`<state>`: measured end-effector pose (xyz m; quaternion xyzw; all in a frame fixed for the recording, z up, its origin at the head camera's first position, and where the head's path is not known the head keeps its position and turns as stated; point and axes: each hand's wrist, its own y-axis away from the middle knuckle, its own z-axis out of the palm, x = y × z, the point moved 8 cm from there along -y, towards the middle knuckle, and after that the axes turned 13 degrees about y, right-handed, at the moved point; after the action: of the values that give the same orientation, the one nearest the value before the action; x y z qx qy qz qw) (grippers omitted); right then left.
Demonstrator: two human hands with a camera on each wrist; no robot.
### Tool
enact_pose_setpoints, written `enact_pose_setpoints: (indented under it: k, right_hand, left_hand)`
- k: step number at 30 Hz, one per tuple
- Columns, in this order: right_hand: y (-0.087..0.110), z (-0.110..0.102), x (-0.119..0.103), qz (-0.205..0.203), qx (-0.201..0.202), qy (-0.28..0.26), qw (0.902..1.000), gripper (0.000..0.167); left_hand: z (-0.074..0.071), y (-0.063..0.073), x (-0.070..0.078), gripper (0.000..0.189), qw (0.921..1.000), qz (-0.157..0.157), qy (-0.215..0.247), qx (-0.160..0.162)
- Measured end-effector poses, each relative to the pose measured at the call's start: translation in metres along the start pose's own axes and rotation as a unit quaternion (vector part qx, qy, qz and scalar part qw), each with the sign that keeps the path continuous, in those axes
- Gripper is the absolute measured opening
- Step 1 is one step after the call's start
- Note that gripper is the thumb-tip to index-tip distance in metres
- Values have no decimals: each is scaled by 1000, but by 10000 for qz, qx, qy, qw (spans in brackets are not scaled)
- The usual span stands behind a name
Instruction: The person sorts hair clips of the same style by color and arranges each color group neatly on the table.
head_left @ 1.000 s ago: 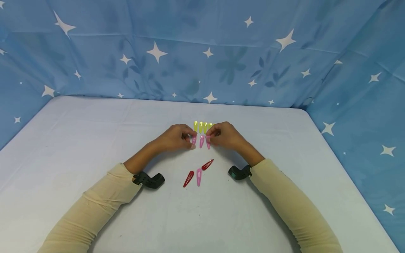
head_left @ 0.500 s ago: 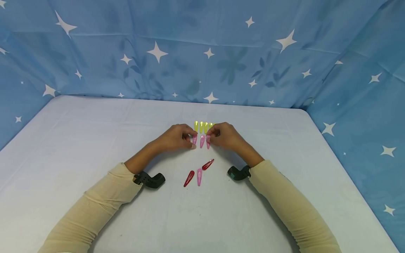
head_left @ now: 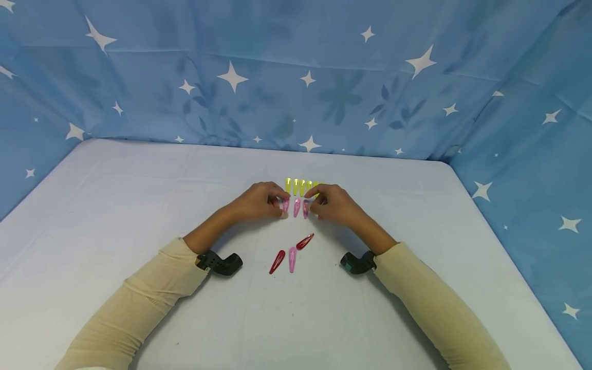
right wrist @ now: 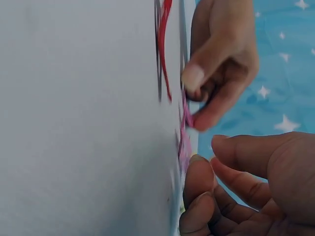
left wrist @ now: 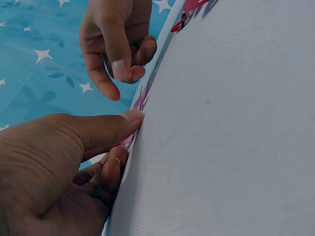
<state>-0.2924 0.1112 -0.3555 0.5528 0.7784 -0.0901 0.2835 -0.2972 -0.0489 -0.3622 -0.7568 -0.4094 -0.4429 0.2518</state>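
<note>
My left hand [head_left: 260, 201] pinches a pink hair clip [head_left: 285, 205] between thumb and index finger at the left end of a short row. In the left wrist view its thumb [left wrist: 118, 129] lies against the pink clip at the tabletop. A second pink hair clip [head_left: 297, 207] lies in the middle, and a third pink hair clip [head_left: 306, 209] is at the right end. My right hand [head_left: 335, 204] is just beside that third clip, thumb and index finger apart and holding nothing. In the right wrist view its thumb [right wrist: 241, 150] stands clear of the tabletop.
Behind the pink row is a row of several yellow hair clips [head_left: 302, 188], partly covered by the right hand. Nearer lie two red hair clips [head_left: 277, 261] and another pink hair clip [head_left: 292, 260]. A blue star-patterned curtain [head_left: 277, 77] borders the white table [head_left: 139, 180].
My right hand has let go of the right-hand pink clip and drawn slightly right, uncovering more of the yellow row. The left hand keeps its pinch.
</note>
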Motion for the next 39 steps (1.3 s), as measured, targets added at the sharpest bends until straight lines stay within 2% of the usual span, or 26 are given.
enact_pose_setpoints:
  k: [15,26,35,39]
  right_hand:
    - [42,5,-32,-982,191,24,9950,18]
    - [58,24,-43,-1474,-421,-292,9878,22]
    - [62,33,-46,-1601,-769,20,9841,26]
    - [63,35,-47,-1656,-789,98,9830,26]
  left_hand:
    - [2,-2,-1,43,10000,-83,30,25]
    - [1,-1,-1,43,9999,-107,-34,81]
    - [0,0,0,43,9999,-96,-15,85]
    - [0,-1,0,43,9999,-99,-14,74]
